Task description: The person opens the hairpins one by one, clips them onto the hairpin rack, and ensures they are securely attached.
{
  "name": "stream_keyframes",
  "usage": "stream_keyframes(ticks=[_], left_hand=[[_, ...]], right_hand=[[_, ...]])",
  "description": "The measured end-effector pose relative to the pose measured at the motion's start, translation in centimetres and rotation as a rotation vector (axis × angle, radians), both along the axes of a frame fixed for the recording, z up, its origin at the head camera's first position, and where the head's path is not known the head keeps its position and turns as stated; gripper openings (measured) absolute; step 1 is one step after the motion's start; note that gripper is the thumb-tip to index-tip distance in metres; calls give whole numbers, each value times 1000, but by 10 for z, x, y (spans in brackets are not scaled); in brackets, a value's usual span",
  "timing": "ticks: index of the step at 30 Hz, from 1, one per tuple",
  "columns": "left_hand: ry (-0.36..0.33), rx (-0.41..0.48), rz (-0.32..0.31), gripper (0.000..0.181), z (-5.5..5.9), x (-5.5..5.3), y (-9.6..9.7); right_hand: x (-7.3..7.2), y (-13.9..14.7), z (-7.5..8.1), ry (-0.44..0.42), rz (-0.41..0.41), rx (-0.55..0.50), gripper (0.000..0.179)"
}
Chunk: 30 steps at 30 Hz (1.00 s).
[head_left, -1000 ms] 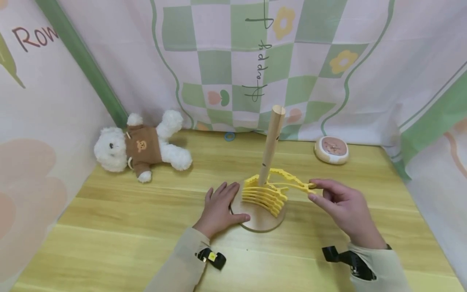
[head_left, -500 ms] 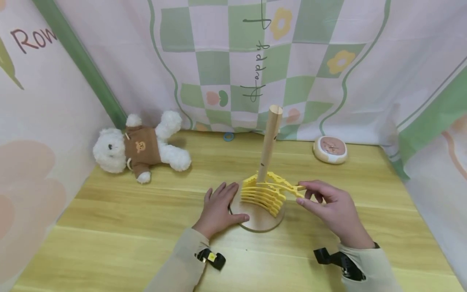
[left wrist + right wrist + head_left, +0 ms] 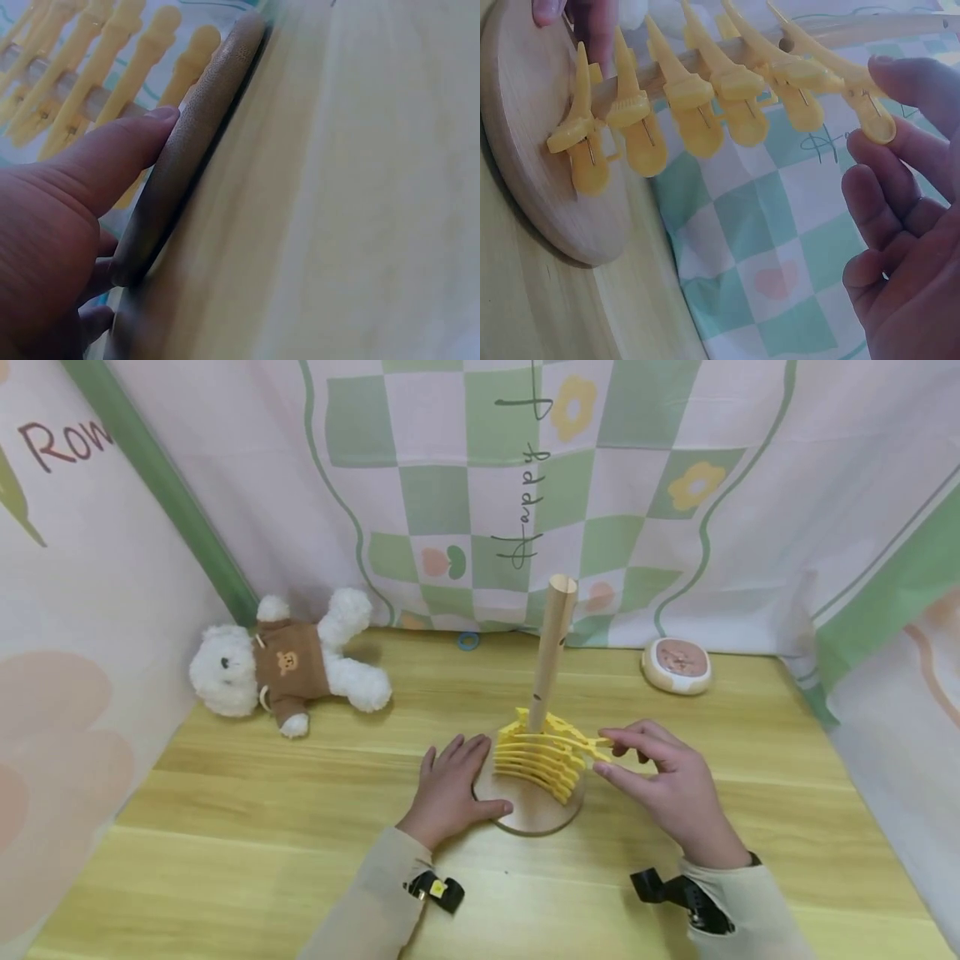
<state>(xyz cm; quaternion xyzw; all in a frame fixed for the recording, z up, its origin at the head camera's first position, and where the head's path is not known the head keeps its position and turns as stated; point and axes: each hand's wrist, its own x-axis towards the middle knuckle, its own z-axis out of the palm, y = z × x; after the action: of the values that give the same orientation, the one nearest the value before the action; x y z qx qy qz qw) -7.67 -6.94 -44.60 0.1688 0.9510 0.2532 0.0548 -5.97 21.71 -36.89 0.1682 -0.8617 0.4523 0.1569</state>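
A wooden post (image 3: pixel 551 643) stands upright on a round wooden base (image 3: pixel 525 814). Several long, curved yellow clips (image 3: pixel 536 768) are stacked around its lower part; the right wrist view shows their metal springs. My left hand (image 3: pixel 453 793) rests at the base's left rim with fingers spread, the thumb (image 3: pixel 142 139) lying over the edge. My right hand (image 3: pixel 667 785) pinches the handle end of the topmost yellow clip (image 3: pixel 870 112) between thumb and fingertips. That clip's long arms reach to the post, just above the others.
A white plush dog (image 3: pixel 288 664) in a brown shirt lies at the back left of the wooden table (image 3: pixel 262 852). Near the back edge are a blue ring (image 3: pixel 468 641) and a small clock-like device (image 3: pixel 677 667). A patterned curtain (image 3: pixel 435 493) hangs behind.
My right hand has moved left, bringing the pinched yellow clip in around the post and over the stack. The left hand has stayed on the base.
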Motion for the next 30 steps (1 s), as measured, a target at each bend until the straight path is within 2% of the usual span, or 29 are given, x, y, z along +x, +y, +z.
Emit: stream_keyframes(ticks=[7,21,23,26,30], left_hand=[[1,-28,-3,102,2,-1,0],[-8,-44,-1,102,2,0,-1],[-11,-39,3,102,1,-1,-1],[-12,-22,4,101,1,-2,1],[-4,11,1,101,-1,-3,3]], right_hand=[[-1,-9,-1,40,14,-7,36],[-6,-22,-5,18,27,24,36],[-5,-21,-6,-17,26,15,42],[-5,-20,-8,-59,25,-4,59],[-4,-18,-11,-63,24,-1,78]])
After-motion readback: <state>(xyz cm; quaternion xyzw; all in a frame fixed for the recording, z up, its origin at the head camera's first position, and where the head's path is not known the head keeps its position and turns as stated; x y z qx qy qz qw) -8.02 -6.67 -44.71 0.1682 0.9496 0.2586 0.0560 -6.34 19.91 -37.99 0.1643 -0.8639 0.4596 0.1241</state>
